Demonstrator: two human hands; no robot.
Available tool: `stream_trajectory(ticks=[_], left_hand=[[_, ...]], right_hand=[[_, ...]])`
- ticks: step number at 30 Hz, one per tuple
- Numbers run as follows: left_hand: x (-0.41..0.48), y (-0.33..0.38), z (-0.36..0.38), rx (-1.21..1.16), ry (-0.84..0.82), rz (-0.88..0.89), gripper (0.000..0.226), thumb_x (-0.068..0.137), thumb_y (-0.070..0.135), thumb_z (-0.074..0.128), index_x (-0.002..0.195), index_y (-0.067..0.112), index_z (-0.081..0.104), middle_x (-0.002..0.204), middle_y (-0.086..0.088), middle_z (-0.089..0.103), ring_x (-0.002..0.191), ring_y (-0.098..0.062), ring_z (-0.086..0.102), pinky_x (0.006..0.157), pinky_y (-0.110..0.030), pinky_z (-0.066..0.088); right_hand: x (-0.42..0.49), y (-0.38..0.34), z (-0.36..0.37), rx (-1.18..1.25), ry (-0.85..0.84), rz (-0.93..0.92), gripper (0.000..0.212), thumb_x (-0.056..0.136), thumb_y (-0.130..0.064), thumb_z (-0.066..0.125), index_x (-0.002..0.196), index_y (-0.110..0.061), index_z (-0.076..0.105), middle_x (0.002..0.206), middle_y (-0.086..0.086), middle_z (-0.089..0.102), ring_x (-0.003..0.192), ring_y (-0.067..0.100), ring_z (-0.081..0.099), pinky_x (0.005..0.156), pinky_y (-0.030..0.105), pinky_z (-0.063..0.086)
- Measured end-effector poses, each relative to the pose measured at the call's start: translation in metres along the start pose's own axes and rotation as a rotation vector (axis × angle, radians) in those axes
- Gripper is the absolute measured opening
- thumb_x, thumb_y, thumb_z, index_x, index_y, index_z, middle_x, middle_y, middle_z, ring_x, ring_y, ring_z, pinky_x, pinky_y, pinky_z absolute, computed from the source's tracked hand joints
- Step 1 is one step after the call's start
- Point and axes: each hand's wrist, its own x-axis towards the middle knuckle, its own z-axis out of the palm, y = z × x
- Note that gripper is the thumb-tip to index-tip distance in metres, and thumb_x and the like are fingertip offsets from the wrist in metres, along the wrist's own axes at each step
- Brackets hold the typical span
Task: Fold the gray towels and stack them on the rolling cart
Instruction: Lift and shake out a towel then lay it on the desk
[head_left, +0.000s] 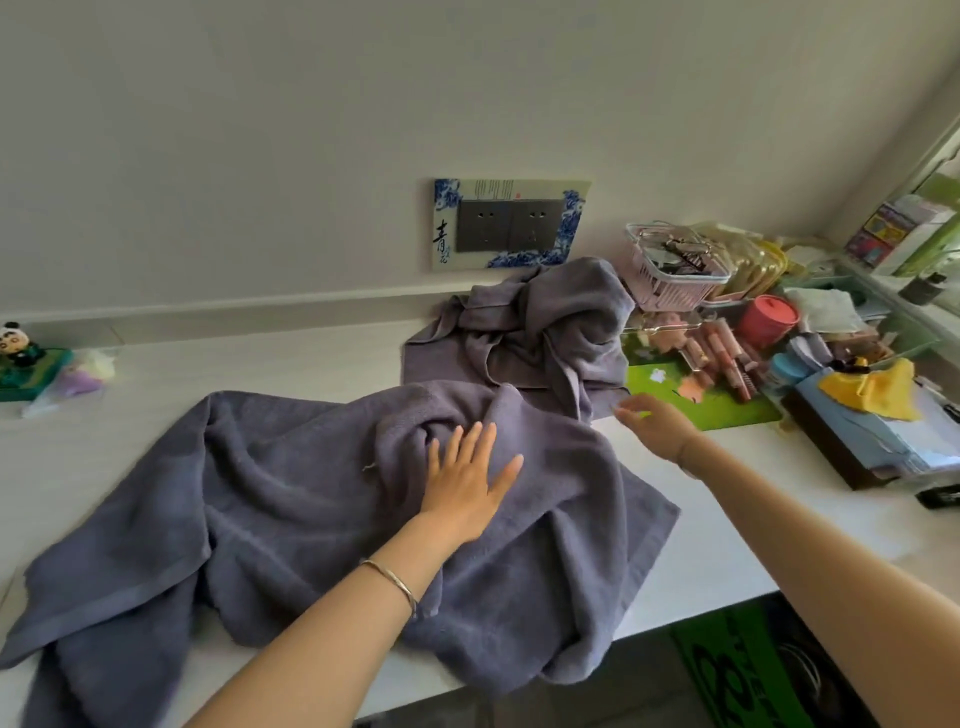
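Nothing gripped yet: your left hand (467, 483) lies flat, fingers straight, pressing on the near gray towel (291, 519), and your right hand (657, 423) hovers open, a little blurred, just beside the second gray towel (540, 332). That near towel sprawls rumpled across the white counter (717, 540), with one end hanging over the front edge. The second sits bunched in a heap by the wall, right up against the first. Both look thick, soft and floppy, so I'd judge they sag and drag if you lift from the middle. Find the hemmed corners, pinch one in each hand, and spread the towel flat first. Mind the clutter on the right, the green mat (701, 410) and pink basket (670, 283). No cart in view.
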Motion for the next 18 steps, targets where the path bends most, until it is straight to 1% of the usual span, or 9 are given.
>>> stream_trajectory(ticks=[4, 6, 8, 10, 12, 14, 16, 17, 18], left_hand=[[0.017, 0.038, 0.03, 0.013, -0.099, 0.051, 0.063, 0.097, 0.058, 0.015, 0.151, 0.03, -0.003, 0.16, 0.004, -0.008, 0.146, -0.018, -0.013, 0.117, -0.045, -0.01], [0.025, 0.053, 0.046, 0.03, -0.127, 0.068, 0.062, 0.097, 0.057, 0.015, 0.151, 0.031, -0.002, 0.16, 0.004, -0.008, 0.146, -0.018, -0.012, 0.117, -0.045, -0.009], [0.032, 0.068, 0.061, 0.05, -0.164, 0.065, 0.062, 0.097, 0.056, 0.016, 0.151, 0.03, 0.0, 0.16, 0.004, -0.005, 0.146, -0.018, -0.009, 0.117, -0.046, -0.007], [0.037, 0.075, 0.069, 0.055, -0.178, 0.033, 0.063, 0.097, 0.057, 0.017, 0.151, 0.028, 0.006, 0.16, 0.003, 0.003, 0.147, -0.019, -0.002, 0.118, -0.046, -0.004], [0.042, 0.08, 0.077, 0.073, -0.145, 0.013, 0.063, 0.097, 0.057, 0.019, 0.151, 0.025, 0.015, 0.159, 0.004, 0.012, 0.145, -0.019, 0.006, 0.118, -0.046, 0.002], [0.045, 0.079, 0.081, 0.123, -0.061, 0.024, 0.062, 0.096, 0.059, 0.02, 0.148, 0.025, 0.024, 0.155, 0.005, 0.022, 0.142, -0.018, 0.017, 0.116, -0.044, 0.01], [0.052, 0.079, 0.084, 0.153, 0.001, 0.023, 0.066, 0.093, 0.063, 0.017, 0.145, 0.026, 0.031, 0.149, 0.009, 0.032, 0.136, -0.017, 0.026, 0.113, -0.039, 0.018], [0.055, 0.077, 0.083, 0.159, 0.012, 0.02, 0.067, 0.092, 0.065, 0.016, 0.144, 0.026, 0.033, 0.147, 0.01, 0.035, 0.133, -0.017, 0.029, 0.11, -0.037, 0.021], [0.058, 0.076, 0.082, 0.156, 0.021, 0.022, 0.065, 0.093, 0.063, 0.017, 0.144, 0.027, 0.034, 0.145, 0.01, 0.037, 0.132, -0.016, 0.031, 0.109, -0.036, 0.022]], right_hand=[[-0.002, 0.059, -0.004, 0.13, -0.015, 0.143, 0.038, 0.087, -0.027, 0.065, 0.115, -0.002, 0.061, 0.123, 0.015, 0.06, 0.112, 0.028, 0.055, 0.093, 0.027, 0.038], [-0.002, 0.078, -0.005, 0.095, -0.066, 0.196, 0.044, 0.085, -0.034, 0.067, 0.117, -0.004, 0.06, 0.12, 0.012, 0.06, 0.109, 0.028, 0.057, 0.093, 0.03, 0.041], [-0.001, 0.096, -0.007, 0.052, -0.176, 0.244, 0.047, 0.085, -0.039, 0.065, 0.116, -0.004, 0.059, 0.11, 0.011, 0.063, 0.092, 0.025, 0.059, 0.075, 0.03, 0.048], [-0.004, 0.103, -0.004, 0.11, -0.269, 0.277, 0.04, 0.088, -0.031, 0.063, 0.113, 0.0, 0.059, 0.092, 0.011, 0.064, 0.075, 0.022, 0.06, 0.06, 0.025, 0.048], [-0.007, 0.11, -0.004, 0.131, -0.366, 0.27, 0.031, 0.089, -0.027, 0.063, 0.106, 0.0, 0.062, 0.082, 0.008, 0.064, 0.067, 0.016, 0.06, 0.058, 0.022, 0.052], [-0.011, 0.11, -0.006, 0.067, -0.531, 0.224, 0.025, 0.087, -0.032, 0.066, 0.092, -0.008, 0.067, 0.078, 0.007, 0.062, 0.065, 0.013, 0.058, 0.058, 0.019, 0.052], [-0.012, 0.113, -0.012, 0.019, -0.674, 0.186, 0.022, 0.084, -0.034, 0.068, 0.082, -0.012, 0.065, 0.073, 0.007, 0.058, 0.063, 0.011, 0.055, 0.058, 0.017, 0.049], [-0.012, 0.114, -0.014, 0.024, -0.71, 0.178, 0.022, 0.084, -0.032, 0.068, 0.084, -0.011, 0.066, 0.076, 0.009, 0.06, 0.066, 0.012, 0.056, 0.061, 0.017, 0.05], [-0.011, 0.116, -0.017, 0.065, -0.734, 0.167, 0.023, 0.086, -0.029, 0.067, 0.093, -0.008, 0.066, 0.084, 0.012, 0.063, 0.072, 0.013, 0.059, 0.067, 0.018, 0.052]])
